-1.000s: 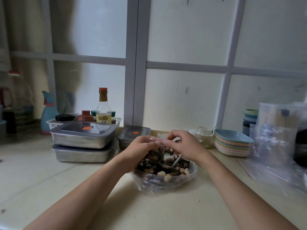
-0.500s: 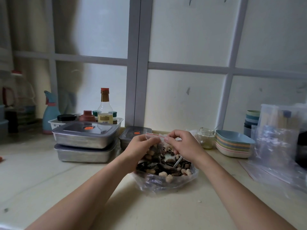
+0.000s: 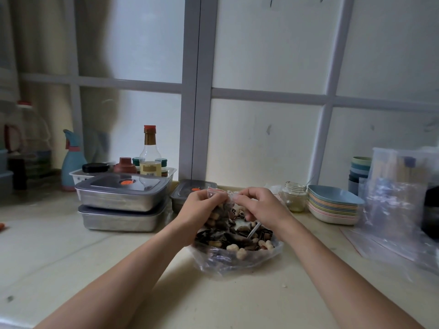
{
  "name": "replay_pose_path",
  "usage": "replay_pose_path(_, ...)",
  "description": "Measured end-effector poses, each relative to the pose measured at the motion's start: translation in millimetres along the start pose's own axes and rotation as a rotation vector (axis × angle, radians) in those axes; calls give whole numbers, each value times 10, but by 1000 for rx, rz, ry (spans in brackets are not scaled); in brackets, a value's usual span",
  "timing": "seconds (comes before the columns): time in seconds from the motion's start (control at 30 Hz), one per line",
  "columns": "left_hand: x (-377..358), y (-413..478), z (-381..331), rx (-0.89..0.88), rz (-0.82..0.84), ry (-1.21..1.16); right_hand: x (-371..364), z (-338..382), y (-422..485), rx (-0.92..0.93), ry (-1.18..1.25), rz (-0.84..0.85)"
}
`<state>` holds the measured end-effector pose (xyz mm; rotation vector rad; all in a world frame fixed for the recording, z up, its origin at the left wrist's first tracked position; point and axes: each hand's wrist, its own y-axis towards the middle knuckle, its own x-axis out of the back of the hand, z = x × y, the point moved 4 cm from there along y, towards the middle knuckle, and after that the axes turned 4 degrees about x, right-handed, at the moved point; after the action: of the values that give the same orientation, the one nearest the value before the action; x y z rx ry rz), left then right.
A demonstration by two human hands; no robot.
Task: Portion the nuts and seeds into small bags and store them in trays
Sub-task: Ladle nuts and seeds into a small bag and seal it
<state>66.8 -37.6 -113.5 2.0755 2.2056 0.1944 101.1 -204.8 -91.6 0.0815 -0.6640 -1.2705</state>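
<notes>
The left hand (image 3: 202, 210) and right hand (image 3: 261, 205) both pinch the top of one small bag (image 3: 221, 211) filled with nuts and seeds, above one large open bag (image 3: 237, 257) of the mix. Three lidded steel trays (image 3: 121, 200) sit left: two stacked, one smaller just behind the hands. One jar (image 3: 294, 197), stacked plates (image 3: 332, 210) and clear bags (image 3: 392, 203) crowd the right; the counter (image 3: 71, 257) stretches wide toward its near-left edge

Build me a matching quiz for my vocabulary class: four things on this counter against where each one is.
Things: 1 small bag; 2 bottle; 3 jar; 4 trays
Places: A in the basket; B stacked at left; C held by left hand and right hand; D beside the plates
Pairs: 1-C; 2-A; 3-D; 4-B
</notes>
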Motion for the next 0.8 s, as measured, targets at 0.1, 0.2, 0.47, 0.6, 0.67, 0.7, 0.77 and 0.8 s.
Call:
replay_pose_path(0.1,3,-4,-8,-10,3,-3,-17,-33,5,-49,61,53)
replay_pose_path(0.2,-9,-14,-23,-18,18,1,-18,-55,9,-52,92,71)
replay_pose_path(0.47,-7,-2,-11,-39,27,17,22,-32,22,15,104,-2)
replay_pose_path(0.6,0,-13,-21,-39,9,16,7,-41,26,8,120,11)
replay_pose_path(0.67,-10,-14,-21,-46,17,14,-8,-34,20,15,117,31)
replay_pose_path(0.7,-13,-12,-21,-48,17,13,-13,-27,17,23,109,31)
replay_pose_path(0.77,-10,-8,-18,-48,4,9,-14,-19,13,32,97,14)
replay_pose_path(0.8,-8,-7,-19,-48,-2,9,-14,-17,11,32,93,5)
